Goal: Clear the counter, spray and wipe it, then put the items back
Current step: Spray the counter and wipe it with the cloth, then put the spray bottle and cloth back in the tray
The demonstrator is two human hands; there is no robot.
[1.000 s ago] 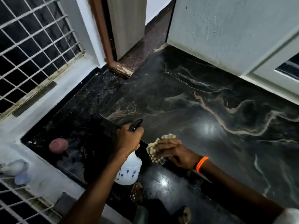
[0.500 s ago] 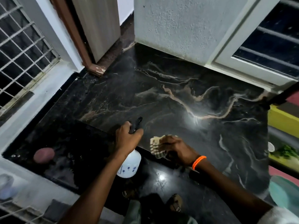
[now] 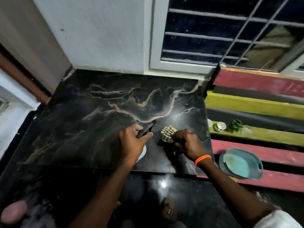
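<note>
A: What has changed in the last second?

B: The view has swung to the right. A barred window and painted steps in pink, yellow and grey have come into sight, while both hands have stayed over the dark stone counter (image 3: pixel 92 122). The left hand (image 3: pixel 131 143) still grasps the spray bottle (image 3: pixel 142 153) by its black trigger head, its white rounded body hidden mostly beneath the palm. Just to its right, the right hand (image 3: pixel 187 143) clutches a crumpled striped cloth (image 3: pixel 167 134), pressed down on the stone.

A: What does that mean for the job?

B: The counter looks bare around the hands, so clearing seems done; spraying and wiping appear underway, with putting things back yet to come.

A: And the surfaces?

B: The counter is glossy black stone with pale wavy veins, reflecting a light ahead of the right hand. The cloth looks soft and ribbed. Well right of that hand, a teal plastic basin (image 3: pixel 241 163) with rounded corners sits on a pink step, and a small metal cup (image 3: pixel 220 126) on a yellow one.
</note>
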